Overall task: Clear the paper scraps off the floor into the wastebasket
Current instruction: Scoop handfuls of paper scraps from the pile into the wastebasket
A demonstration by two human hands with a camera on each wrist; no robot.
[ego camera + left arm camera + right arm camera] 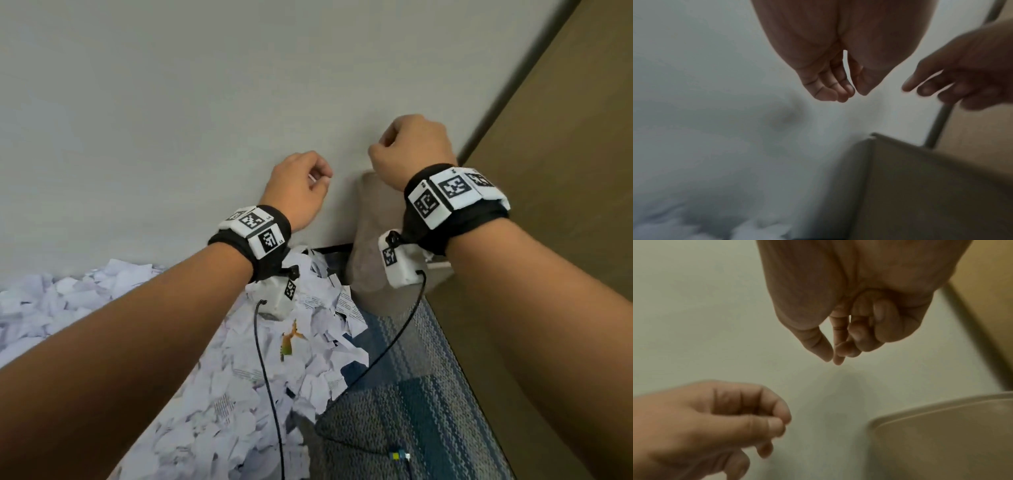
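Note:
A big heap of torn white paper scraps [239,377] covers the floor at the left and runs up to the wall; in the left wrist view the scraps [694,224] are a pale blur. The beige wastebasket [366,246] [920,186] [941,434] stands against the wall, right of the heap. Both hands are raised in front of the wall above it. My left hand [318,178] [853,92] [779,423] has curled fingers meeting the thumb, with no scrap showing. My right hand [387,140] [835,356] [920,89], higher and over the basket, is curled the same way and holds nothing.
A brown wooden panel [565,171] rises at the right, close to the basket. Blue-grey carpet [411,394] lies between the heap and the panel. Black cables [267,377] hang from both wrist cameras. One yellow-green scrap [287,342] lies among the white ones.

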